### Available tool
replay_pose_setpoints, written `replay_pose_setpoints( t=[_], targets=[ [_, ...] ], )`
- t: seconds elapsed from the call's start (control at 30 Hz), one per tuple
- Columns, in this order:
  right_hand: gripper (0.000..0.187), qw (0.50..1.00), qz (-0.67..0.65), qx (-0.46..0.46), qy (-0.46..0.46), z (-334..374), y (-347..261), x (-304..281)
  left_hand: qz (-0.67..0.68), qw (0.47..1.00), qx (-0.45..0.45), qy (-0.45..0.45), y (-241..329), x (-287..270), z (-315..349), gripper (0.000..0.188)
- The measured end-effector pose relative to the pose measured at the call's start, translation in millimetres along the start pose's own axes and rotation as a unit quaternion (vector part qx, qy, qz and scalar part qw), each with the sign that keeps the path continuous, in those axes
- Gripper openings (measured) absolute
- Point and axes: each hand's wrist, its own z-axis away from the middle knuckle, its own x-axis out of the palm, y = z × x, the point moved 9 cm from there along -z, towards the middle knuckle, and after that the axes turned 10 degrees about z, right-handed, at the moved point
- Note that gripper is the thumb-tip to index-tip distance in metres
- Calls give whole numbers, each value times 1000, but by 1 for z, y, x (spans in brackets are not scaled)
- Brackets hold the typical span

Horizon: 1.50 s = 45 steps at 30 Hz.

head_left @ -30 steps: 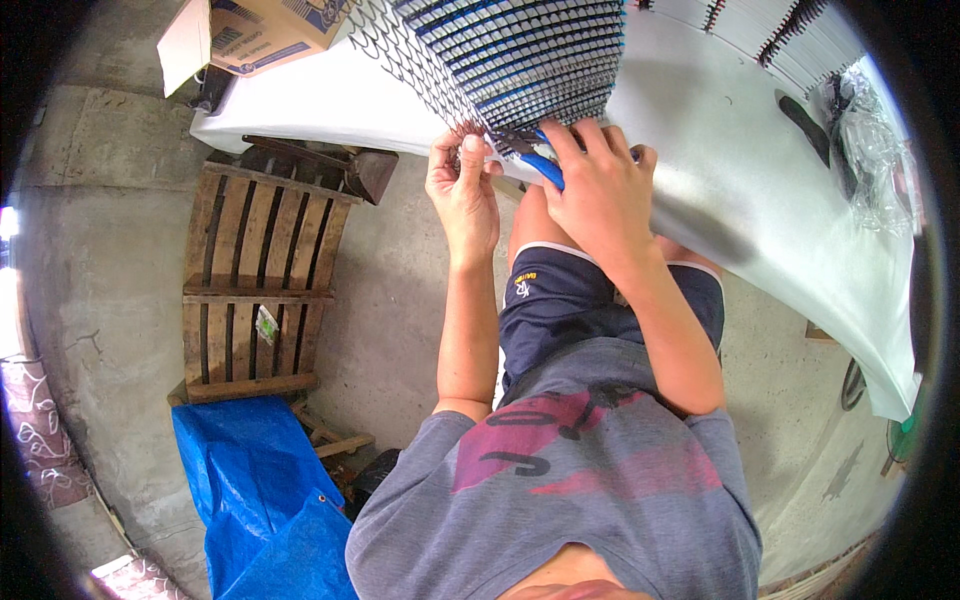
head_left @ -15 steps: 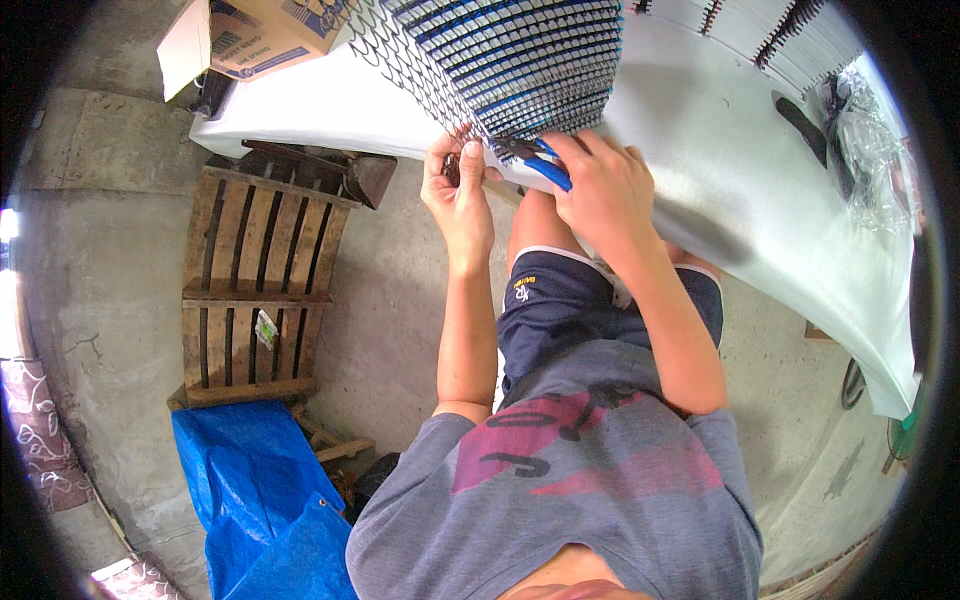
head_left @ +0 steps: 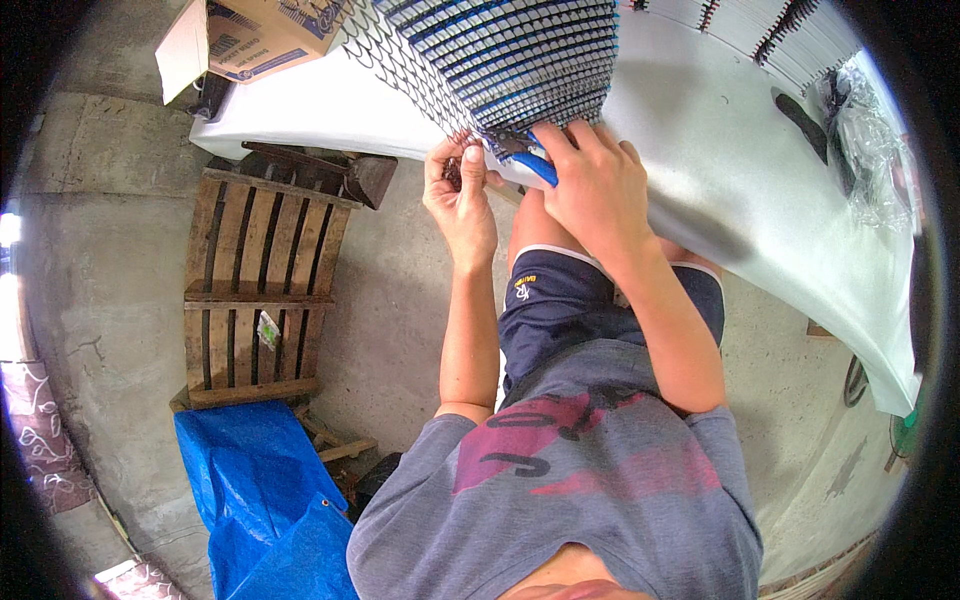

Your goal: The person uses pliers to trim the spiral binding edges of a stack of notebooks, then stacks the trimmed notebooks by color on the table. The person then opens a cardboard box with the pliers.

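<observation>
My right hand (head_left: pixel 598 188) grips a pair of blue-handled pliers (head_left: pixel 536 166), whose dark jaws are at the lower corner of a woven mesh piece (head_left: pixel 510 58). This mesh has dark open loops along its left side and tighter black, white and blue rows on the right. At that same corner, my left hand (head_left: pixel 464 208) is closed, thumb up, with its fingertips at the mesh edge. A small dark brown bundle (head_left: pixel 453 175) shows between its fingers and palm; its exact kind is unclear. What the jaws bite on is too small to make out.
The mesh lies over a table with a white cover (head_left: pixel 690 150). An open cardboard box (head_left: pixel 270 45) stands at the far left. Clear plastic wrap (head_left: pixel 880 170) and a dark flat strip (head_left: pixel 800 128) are at right. Left below are a wooden pallet (head_left: pixel 255 300) and blue tarp (head_left: pixel 250 480).
My right hand and the pliers have shifted slightly left, toward my left hand, and the pliers' handles have turned a little. My left hand stays nearly in place.
</observation>
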Motion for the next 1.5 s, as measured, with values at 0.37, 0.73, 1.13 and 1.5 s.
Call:
replay_pose_setpoints(
  t=[0.37,0.73,1.13,1.5],
  targets=[
    [45,1000,13,7,26,2,1,-17,405,896,-173,57,-34,-16,10,27],
    [48,999,50,15,10,-1,-7,-20,168,982,-80,33,4,3,-13,20],
    [42,1000,-2,5,-25,-5,1,-3,148,988,-1,40,10,8,-14,13],
    [44,996,35,-10,86,-3,-4,-39,123,992,-9,22,12,5,-11,19]
  ],
)
